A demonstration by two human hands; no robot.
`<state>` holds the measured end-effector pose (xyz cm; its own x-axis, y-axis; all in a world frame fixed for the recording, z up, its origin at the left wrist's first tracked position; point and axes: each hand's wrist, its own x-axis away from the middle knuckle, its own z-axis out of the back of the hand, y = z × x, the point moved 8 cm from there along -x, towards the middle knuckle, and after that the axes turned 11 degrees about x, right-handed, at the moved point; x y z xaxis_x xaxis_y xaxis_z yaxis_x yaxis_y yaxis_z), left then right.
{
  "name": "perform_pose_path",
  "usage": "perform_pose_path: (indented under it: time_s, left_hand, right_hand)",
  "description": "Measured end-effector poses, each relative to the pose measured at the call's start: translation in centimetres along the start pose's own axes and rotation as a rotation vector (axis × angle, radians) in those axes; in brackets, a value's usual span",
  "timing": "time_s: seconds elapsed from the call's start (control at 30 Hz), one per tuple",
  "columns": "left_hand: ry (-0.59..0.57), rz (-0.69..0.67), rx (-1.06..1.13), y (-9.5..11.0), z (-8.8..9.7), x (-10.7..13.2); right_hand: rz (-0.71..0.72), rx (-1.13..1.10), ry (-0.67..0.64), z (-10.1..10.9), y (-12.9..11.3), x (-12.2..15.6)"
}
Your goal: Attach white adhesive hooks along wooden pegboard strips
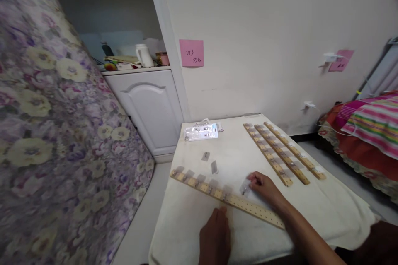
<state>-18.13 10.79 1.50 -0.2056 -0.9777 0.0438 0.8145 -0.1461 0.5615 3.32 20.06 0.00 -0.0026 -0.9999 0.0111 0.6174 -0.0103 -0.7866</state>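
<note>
A long perforated wooden strip [248,208] lies slantwise across the cloth-covered table [329,211]; small clear packets with metal clips sit along its left part. My left hand [215,236] rests on the cloth just below the strip, fingers together, fingertips at its edge. Just above the strip my right hand [264,187] pinches a small clear packet [245,186]. Two loose packets [210,161] lie further back on the cloth.
Three more wooden strips [281,153] with packets lie side by side at the back right. A clear blister pack [201,132] sits at the table's far edge. A flowered mattress [46,132] leans at left, a white cabinet [149,107] behind, striped bedding [370,128] at right.
</note>
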Motion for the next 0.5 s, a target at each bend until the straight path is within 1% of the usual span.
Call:
perform_pose_path:
  time_s: [0.13, 0.27, 0.33, 0.4, 0.47, 0.5]
  left_hand:
    - [-0.023, -0.008, 0.004, -0.3, -0.4, 0.0]
    - [-0.016, -0.038, 0.003, -0.1, -0.6, 0.1]
    - [-0.023, -0.066, -0.002, 0.4, -0.7, 0.2]
    - [-0.038, -0.089, -0.004, 0.9, -0.8, 0.3]
    - [-0.059, -0.092, -0.006, 1.3, -0.9, 0.5]
    - [-0.063, -0.088, -0.010, 1.4, -0.9, 0.5]
  right_hand:
    - [0.026, -0.070, -0.049, 0.4, 0.1, 0.1]
    - [0.002, -0.268, -0.139, 0.4, 0.0, 0.0]
    - [0.010, -0.316, -0.230, -0.4, -0.7, 0.2]
    - [0.033, -0.328, -0.332, -1.8, -1.7, 0.5]
    - [0.062, -0.340, -0.392, -3.0, -2.4, 0.8]
    - [0.074, -0.348, -0.403, -3.5, -2.6, 0.9]
